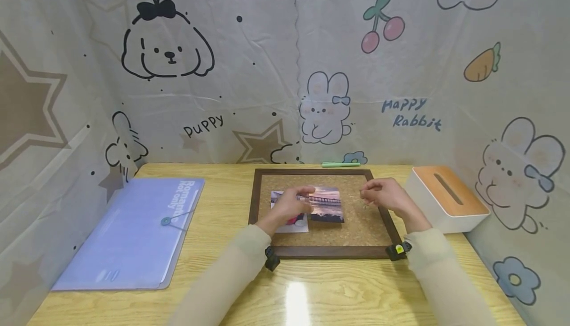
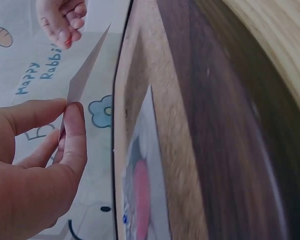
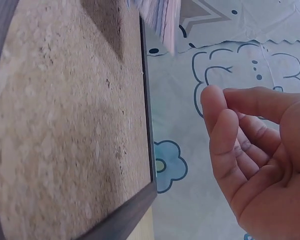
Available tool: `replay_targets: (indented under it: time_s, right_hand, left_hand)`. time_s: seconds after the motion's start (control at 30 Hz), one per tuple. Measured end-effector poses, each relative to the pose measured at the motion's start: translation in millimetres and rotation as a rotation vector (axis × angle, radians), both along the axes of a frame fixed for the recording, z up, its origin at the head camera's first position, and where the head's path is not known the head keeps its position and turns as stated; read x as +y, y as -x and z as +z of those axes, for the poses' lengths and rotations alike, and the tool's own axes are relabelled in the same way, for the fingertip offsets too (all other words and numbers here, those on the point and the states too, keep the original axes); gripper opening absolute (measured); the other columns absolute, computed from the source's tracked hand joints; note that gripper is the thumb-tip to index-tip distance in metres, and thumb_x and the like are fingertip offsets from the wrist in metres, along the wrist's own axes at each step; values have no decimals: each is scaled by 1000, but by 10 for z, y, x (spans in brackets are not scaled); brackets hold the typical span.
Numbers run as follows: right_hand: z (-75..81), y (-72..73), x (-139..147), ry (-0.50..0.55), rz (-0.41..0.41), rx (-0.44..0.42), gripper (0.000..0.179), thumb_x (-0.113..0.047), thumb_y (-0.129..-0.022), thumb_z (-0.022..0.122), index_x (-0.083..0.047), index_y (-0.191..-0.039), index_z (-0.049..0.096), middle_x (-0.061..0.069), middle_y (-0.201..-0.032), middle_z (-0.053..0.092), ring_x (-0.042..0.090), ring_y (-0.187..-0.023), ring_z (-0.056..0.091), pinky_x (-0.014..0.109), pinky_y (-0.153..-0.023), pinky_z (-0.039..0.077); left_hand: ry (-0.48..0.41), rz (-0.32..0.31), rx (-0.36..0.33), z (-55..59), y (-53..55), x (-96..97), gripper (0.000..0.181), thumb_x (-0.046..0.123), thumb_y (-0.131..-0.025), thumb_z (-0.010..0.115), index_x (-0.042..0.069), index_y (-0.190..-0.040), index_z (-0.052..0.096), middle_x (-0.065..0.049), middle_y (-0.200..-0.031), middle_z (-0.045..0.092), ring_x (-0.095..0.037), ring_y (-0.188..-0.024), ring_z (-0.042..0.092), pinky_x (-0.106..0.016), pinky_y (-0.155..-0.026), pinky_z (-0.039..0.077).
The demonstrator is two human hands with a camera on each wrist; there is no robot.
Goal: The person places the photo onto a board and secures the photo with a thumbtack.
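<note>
My left hand (image 1: 289,206) pinches a photo print (image 1: 326,203) of a purple and pink sunset sky between thumb and fingers. In the left wrist view the print (image 2: 85,75) is seen nearly edge-on, raised above the cork board (image 1: 360,229). Beneath that hand, a second picture with pink and white in it (image 1: 300,226) lies on the board's left part. My right hand (image 1: 385,195) hovers over the board's right side, thumb and forefinger tips together. A small red thing (image 2: 68,44) shows at its fingertips in the left wrist view; its kind is unclear, and the right wrist view hides it.
A dark wooden frame (image 1: 329,252) edges the cork board. On the left lies a translucent blue document folder (image 1: 129,237) with a string closure. A white tissue box with a wooden lid (image 1: 450,190) stands at right. Green sticks (image 1: 340,164) lie behind the board, by the printed curtain.
</note>
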State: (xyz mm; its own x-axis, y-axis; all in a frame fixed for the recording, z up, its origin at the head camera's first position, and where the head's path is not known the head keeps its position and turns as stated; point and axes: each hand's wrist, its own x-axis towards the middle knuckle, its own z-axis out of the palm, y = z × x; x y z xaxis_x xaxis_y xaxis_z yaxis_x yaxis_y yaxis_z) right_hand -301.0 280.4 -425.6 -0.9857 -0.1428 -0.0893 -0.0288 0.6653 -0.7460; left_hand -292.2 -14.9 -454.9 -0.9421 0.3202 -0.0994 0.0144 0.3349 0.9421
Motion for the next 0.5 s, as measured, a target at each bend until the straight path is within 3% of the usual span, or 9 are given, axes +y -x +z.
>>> replay_targets:
  time_s: [0.3, 0.5]
  right_hand:
    - [1, 56, -93, 4, 16, 5, 24, -17, -98, 62, 1, -113, 66, 24, -106, 73, 17, -80, 69, 38, -72, 55]
    - [-26, 74, -119, 2, 30, -4, 22, -16, -98, 61, 2, -111, 67, 26, -107, 72, 27, -86, 70, 41, -73, 57]
  left_hand:
    - [-21, 13, -27, -88, 62, 211, 54, -6, -82, 72, 12, -132, 63, -11, -127, 61, -22, -104, 64, -27, -73, 54]
    - [-46, 21, -25, -162, 68, 315, 54, -11, -79, 70, 5, -131, 62, -16, -126, 62, -27, -110, 64, -26, -73, 55]
